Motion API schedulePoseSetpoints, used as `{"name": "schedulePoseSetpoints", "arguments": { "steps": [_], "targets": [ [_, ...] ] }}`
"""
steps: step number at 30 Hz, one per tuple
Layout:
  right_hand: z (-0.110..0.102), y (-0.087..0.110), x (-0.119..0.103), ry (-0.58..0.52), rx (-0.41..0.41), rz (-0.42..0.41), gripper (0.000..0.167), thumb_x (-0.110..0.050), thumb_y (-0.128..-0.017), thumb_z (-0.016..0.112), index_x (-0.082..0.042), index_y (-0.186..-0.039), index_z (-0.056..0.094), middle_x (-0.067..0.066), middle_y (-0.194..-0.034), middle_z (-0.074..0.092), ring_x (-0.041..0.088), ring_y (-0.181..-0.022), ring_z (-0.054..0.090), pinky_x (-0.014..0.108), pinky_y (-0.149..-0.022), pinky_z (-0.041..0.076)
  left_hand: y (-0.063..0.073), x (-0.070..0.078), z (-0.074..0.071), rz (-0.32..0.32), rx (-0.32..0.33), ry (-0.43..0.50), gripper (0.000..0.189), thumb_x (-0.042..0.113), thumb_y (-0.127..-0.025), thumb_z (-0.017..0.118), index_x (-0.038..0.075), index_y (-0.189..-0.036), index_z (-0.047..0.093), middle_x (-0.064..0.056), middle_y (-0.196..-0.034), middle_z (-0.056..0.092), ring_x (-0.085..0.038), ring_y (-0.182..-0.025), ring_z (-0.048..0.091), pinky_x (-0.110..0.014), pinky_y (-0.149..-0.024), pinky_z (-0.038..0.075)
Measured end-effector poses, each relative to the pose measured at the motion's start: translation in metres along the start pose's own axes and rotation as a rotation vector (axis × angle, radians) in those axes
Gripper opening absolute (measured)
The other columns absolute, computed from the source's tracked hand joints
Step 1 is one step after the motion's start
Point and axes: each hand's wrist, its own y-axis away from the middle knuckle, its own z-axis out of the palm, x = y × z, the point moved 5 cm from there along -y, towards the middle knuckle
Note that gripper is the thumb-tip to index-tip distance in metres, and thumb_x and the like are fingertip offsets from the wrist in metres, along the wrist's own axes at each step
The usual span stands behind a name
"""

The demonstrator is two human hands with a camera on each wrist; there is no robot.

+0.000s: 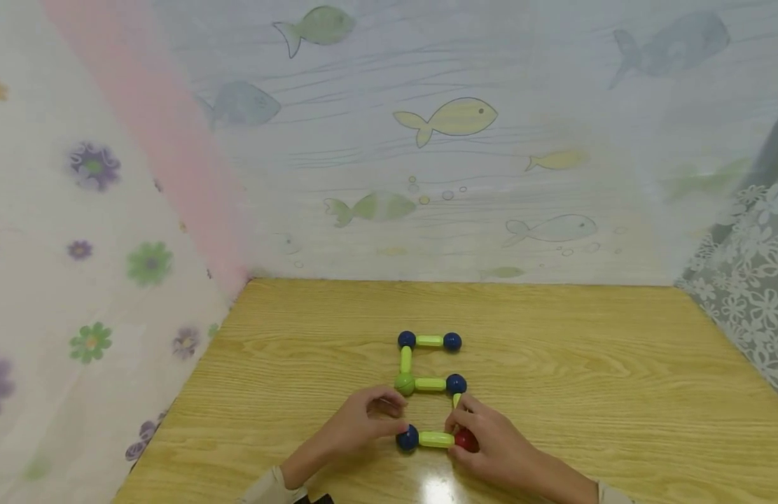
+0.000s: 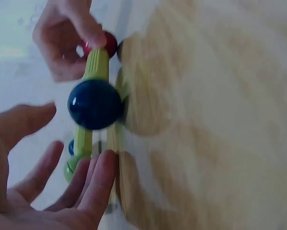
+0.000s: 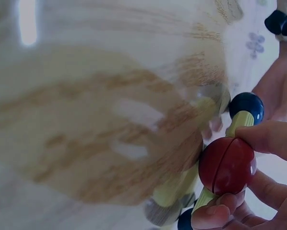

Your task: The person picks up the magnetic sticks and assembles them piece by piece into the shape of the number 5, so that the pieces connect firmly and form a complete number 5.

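Yellow-green rods (image 1: pixel 430 384) and balls are joined into a figure like a 5 on the wooden table. Dark blue balls (image 1: pixel 452 342) sit at most joints, and a green ball (image 1: pixel 404 383) is at the middle left. My right hand (image 1: pixel 498 448) grips the red ball (image 3: pixel 225 167) at the lower right corner, thumb and fingers around it and the rods beside it. Close by the lower left blue ball (image 2: pixel 94 104) is my left hand (image 1: pixel 363 427), its fingers spread and relaxed. The right-hand side rod (image 1: pixel 456 400) is partly hidden behind my right fingers.
The wood-grain table (image 1: pixel 590 364) extends to both sides of the figure. At its back stands a pale cloth with printed fish (image 1: pixel 452 119); a flowered cloth (image 1: pixel 92 294) hangs on the left, and lace-patterned cloth (image 1: pixel 754 287) on the right.
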Motion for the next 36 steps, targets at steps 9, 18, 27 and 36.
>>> {"name": "schedulePoseSetpoints", "arguments": {
  "steps": [9,18,27,36],
  "targets": [
    [0.000,-0.001,0.002,0.012,-0.026,0.002,0.012,-0.022,-0.083,0.072,-0.022,-0.091,0.063,-0.010,-0.090,0.043,0.003,-0.074,0.044,0.019,-0.062,0.042,-0.024,-0.006,-0.013,-0.002,0.096,-0.018,0.038,0.021,-0.087,0.071,0.008,-0.119,0.056,-0.012,-0.115,0.057,-0.021,-0.095,0.063,-0.030,-0.073,0.054],
    [-0.003,-0.001,0.006,0.040,0.001,-0.026,0.013,-0.022,-0.082,0.073,-0.023,-0.091,0.063,-0.010,-0.090,0.042,0.002,-0.073,0.044,0.019,-0.062,0.041,-0.029,-0.005,-0.013,0.010,0.099,-0.019,0.039,0.015,-0.087,0.071,0.006,-0.121,0.055,-0.014,-0.114,0.057,-0.022,-0.096,0.063,-0.031,-0.073,0.055],
    [-0.004,0.001,0.010,0.014,-0.013,0.005,0.013,-0.024,-0.084,0.073,-0.024,-0.094,0.064,-0.009,-0.090,0.042,0.003,-0.074,0.045,0.019,-0.062,0.041,-0.027,-0.002,-0.014,0.032,0.095,-0.075,0.037,0.009,-0.089,0.066,0.007,-0.124,0.055,-0.015,-0.117,0.057,-0.028,-0.101,0.061,-0.032,-0.077,0.053],
    [-0.034,0.022,0.025,0.006,0.137,-0.049,0.021,-0.029,-0.090,0.066,-0.019,-0.108,0.061,-0.007,-0.094,0.048,0.005,-0.074,0.049,0.020,-0.059,0.043,-0.001,-0.005,-0.048,0.064,0.229,-0.284,0.041,0.012,-0.089,0.067,0.008,-0.127,0.055,-0.014,-0.121,0.055,-0.028,-0.104,0.058,-0.038,-0.078,0.052]
  ]
}}
